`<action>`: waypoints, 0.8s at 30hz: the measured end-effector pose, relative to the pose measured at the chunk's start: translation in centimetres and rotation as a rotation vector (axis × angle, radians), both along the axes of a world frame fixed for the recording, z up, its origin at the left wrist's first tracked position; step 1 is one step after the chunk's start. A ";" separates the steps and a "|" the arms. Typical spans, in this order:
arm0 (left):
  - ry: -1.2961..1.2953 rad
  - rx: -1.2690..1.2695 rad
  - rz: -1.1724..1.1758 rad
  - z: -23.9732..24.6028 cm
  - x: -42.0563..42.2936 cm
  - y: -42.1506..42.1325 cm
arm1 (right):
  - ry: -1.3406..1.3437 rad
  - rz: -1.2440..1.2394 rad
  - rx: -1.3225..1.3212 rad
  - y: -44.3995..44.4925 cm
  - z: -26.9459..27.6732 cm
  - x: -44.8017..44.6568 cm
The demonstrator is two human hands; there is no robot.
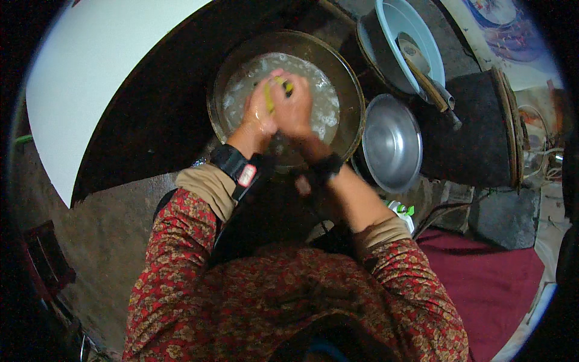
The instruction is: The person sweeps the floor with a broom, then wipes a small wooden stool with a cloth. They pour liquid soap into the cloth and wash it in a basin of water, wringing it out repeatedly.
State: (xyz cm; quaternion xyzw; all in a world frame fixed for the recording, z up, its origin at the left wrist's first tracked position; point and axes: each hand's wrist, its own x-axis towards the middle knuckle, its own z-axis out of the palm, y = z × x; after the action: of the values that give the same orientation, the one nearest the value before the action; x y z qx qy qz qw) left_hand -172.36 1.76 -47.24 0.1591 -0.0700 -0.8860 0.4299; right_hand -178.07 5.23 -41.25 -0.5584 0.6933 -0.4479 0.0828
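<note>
A large dark metal basin or wok (355,104) in front of me holds cloudy water (325,106) with bubbles on its surface. Over the water my two hands are pressed together. Between them is a wet yellow-and-dark item (270,97), perhaps a cloth or sponge; blur and my fingers hide most of it. My left hand (258,112) closes around it from the left. From the other side my right hand (296,106), blurred, grips it too. Black bands with small tags are on both wrists.
Right of the basin stands a shiny metal bowl (392,142). Behind it, a light blue plastic basin (432,50) holds a wooden-handled ladle (423,81). A white bottle with a green cap (405,210) is near my right forearm. A white panel (90,81) rises at left.
</note>
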 end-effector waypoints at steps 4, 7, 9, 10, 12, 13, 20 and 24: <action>0.096 0.112 -0.093 -0.2 -0.3 -0.3 | 0.083 -0.088 0.153 -0.7 0.3 -1.5; 0.058 0.093 -0.094 0.0 0.2 -0.8 | 0.069 0.073 -0.042 0.7 0.2 -1.1; -0.012 -0.118 -0.012 0.1 0.3 -0.5 | 0.047 0.126 0.050 1.6 0.3 -0.3; 0.024 0.009 -0.110 0.1 0.1 -0.1 | 0.008 0.004 0.153 1.3 0.0 -0.7; 0.021 0.075 -0.146 0.1 -0.4 0.6 | 0.012 -0.147 0.265 0.5 -0.2 -1.6; -0.002 0.139 -0.177 0.0 -0.7 1.0 | 0.023 -0.221 0.318 0.2 -0.2 -2.0; -0.049 0.058 -0.150 -0.2 -0.4 -0.1 | -0.020 0.076 0.136 1.0 -2.7 -2.7; -0.004 0.074 -0.152 -0.6 -1.4 1.5 | 0.046 -0.177 0.306 0.4 -1.9 -3.3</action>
State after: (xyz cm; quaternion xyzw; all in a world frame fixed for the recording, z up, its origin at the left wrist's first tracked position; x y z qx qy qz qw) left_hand -173.80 3.21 -47.82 0.1708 -0.0500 -0.9176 0.3553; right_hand -181.36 5.62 -43.13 -0.4860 0.8015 -0.3301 0.1112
